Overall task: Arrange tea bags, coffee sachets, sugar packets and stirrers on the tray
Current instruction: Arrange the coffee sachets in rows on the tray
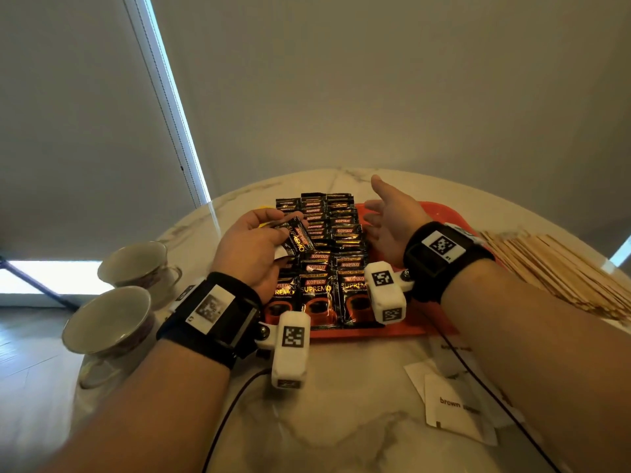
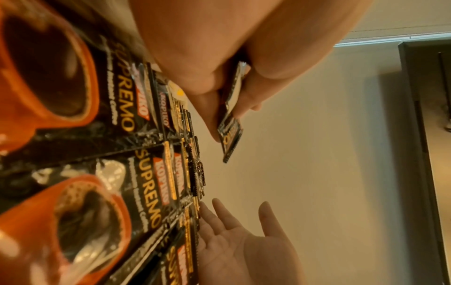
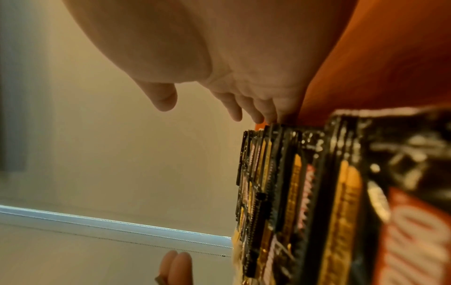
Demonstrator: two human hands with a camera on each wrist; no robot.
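Above tray point(image 1: 440, 213) — hand-held sachet point(image 1: 297, 240)

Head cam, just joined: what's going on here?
A person is laying black Kopiko coffee sachets in overlapping rows on an orange plastic tray. The left hand pinches one more black sachet above the rows; the right hand is open, palm up, beside them. Wooden stirrers and white brown-sugar packets still lie on the marble table, off the tray.

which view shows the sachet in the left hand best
The head view: the held sachet shows its face and SUPREMO lettering in the left hand. The left wrist view shows it edge-on between fingers; the right wrist view barely shows it.
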